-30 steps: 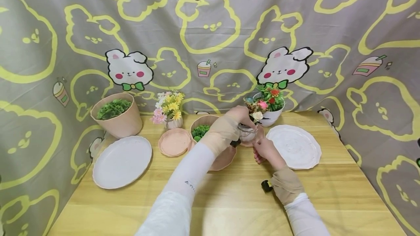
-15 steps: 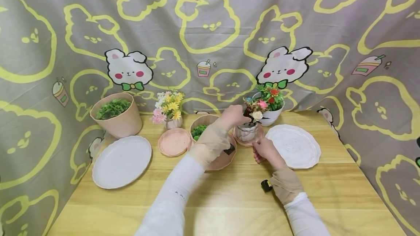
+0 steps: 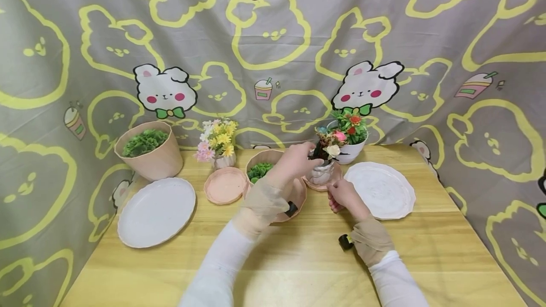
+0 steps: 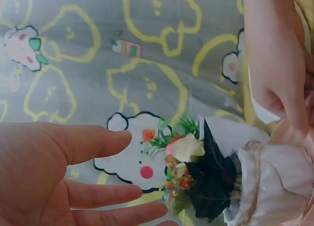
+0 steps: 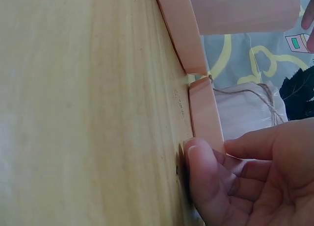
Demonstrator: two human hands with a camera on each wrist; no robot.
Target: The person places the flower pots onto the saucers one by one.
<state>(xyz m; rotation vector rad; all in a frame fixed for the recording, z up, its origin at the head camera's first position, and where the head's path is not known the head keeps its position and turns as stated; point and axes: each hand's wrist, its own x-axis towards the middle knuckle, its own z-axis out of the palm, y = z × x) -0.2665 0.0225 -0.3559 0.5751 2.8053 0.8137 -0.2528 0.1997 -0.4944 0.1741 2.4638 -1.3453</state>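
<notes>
A small white vase (image 3: 323,172) tied with twine holds mixed flowers (image 4: 196,167) and stands on a pink saucer (image 3: 317,187). My left hand (image 3: 300,158) hovers just left of the flowers, its fingers (image 4: 88,142) straight and spread, holding nothing. My right hand (image 3: 339,193) grips the saucer's near rim (image 5: 206,113), the thumb (image 5: 201,172) pressed to its edge and the other fingers curled behind. In the left wrist view the vase (image 4: 274,182) sits at the lower right with my right hand (image 4: 279,64) above it.
A pink pot of greenery (image 3: 256,158) sits under my left forearm. A white scalloped plate (image 3: 381,191) and a white pot of red flowers (image 3: 351,153) lie to the right. To the left are a pink saucer (image 3: 224,185), a yellow-flower vase (image 3: 217,143), a white plate (image 3: 155,212) and another pink pot (image 3: 149,153).
My left hand let go of the vase, opened and drew back to the left. The vase now stands on the saucer. My right hand stayed at the saucer's rim.
</notes>
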